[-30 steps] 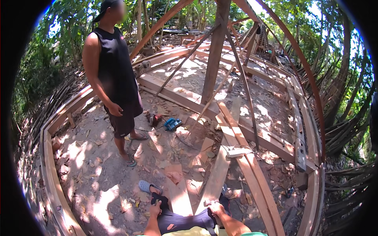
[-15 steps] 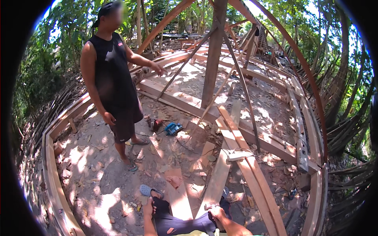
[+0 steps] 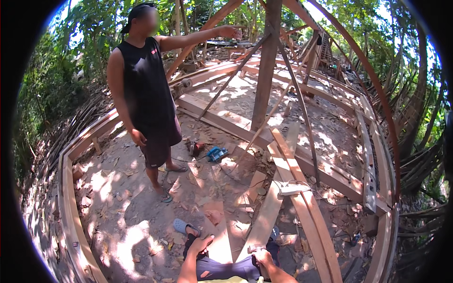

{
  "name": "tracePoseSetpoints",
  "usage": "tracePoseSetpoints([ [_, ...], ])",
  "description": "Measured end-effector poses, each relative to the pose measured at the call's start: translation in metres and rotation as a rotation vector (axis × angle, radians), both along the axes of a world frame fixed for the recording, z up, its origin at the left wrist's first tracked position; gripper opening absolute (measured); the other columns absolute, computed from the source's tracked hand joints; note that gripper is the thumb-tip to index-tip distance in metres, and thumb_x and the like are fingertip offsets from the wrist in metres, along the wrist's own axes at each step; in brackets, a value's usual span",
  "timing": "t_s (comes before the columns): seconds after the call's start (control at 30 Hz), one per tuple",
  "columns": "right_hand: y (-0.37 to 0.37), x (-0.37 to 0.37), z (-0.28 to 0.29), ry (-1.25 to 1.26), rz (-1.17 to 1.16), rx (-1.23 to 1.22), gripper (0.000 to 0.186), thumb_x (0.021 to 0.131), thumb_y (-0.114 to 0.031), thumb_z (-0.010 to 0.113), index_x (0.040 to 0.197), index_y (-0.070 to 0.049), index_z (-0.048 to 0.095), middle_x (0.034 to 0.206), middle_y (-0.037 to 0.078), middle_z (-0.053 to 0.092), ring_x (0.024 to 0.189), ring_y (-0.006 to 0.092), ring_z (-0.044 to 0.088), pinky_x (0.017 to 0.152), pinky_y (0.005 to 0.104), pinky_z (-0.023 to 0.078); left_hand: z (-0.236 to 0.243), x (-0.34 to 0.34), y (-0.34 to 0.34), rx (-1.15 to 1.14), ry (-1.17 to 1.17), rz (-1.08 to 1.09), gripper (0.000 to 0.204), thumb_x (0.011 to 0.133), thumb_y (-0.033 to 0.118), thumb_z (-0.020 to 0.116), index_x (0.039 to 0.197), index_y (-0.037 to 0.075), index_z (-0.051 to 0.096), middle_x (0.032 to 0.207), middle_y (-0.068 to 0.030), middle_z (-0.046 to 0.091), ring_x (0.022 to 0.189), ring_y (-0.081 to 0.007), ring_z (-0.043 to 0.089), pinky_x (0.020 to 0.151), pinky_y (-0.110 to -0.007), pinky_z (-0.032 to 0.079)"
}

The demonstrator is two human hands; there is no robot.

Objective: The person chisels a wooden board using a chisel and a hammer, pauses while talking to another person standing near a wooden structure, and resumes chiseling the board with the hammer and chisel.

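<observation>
My left hand [image 3: 203, 244] rests over my left knee, its fingers loosely stretched and nothing visible in them. My right hand [image 3: 262, 257] is closed at my right thigh. What looks like a hammer [image 3: 255, 248] is in it, a small blocky head showing above the fist. Beneath me, two pale boards [image 3: 218, 238] [image 3: 265, 221] run forward from my seat. To my right, a pair of long planks [image 3: 306, 221] lies side by side at a slant, with a short pale wood piece [image 3: 293, 189] set across them.
A person [image 3: 146, 89] in dark clothes stands ahead on the left, one arm stretched right. Near their feet lie a blue power tool [image 3: 217, 153] and a red one [image 3: 194, 148], with cords. A braced post [image 3: 266, 80] rises from a thick beam [image 3: 330, 177]. Timber framing [image 3: 71, 203] borders the leafy ground.
The person has raised their arm from low to straight out at the right. My left hand has shifted right across my knee. The view has turned slightly; my right hand keeps its place.
</observation>
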State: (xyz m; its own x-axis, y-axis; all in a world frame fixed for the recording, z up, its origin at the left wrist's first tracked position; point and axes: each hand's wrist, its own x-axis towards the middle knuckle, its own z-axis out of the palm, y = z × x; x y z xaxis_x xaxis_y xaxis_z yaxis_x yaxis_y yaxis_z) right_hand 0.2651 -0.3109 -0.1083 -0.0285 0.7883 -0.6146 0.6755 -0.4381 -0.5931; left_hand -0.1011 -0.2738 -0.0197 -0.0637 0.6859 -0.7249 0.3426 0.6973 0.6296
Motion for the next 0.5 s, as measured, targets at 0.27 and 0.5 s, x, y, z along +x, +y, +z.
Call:
tracePoseSetpoints([
  [0.27, -0.001, 0.038, -0.093, 0.233, -0.066, 0.13, 0.04, 0.095, -0.047, 0.059, 0.102, -0.008, 0.067, 0.073, 0.009, 0.071, 0.048, 0.0204, 0.064, 0.051, 0.0339, 0.056, 0.008, 0.012, 0.006, -0.003, -0.218, -0.089, 0.055, 0.094, 0.06, 0.058, 0.081, 0.007, 0.066, 0.063, -0.0021, 0.06, 0.047, -0.0113, 0.052, 0.043, -0.027, 0.042],
  [0.5, 0.004, 0.026, -0.074, 0.183, -0.076, 0.066, 0.039, 0.095, -0.046, 0.058, 0.099, -0.008, 0.066, 0.071, 0.008, 0.069, 0.047, 0.0207, 0.062, 0.05, 0.0342, 0.055, 0.003, 0.013, 0.005, -0.019, -0.134, -0.135, 0.057, 0.092, 0.059, 0.062, 0.079, 0.004, 0.065, 0.063, -0.0043, 0.061, 0.049, -0.013, 0.055, 0.044, -0.028, 0.043],
])
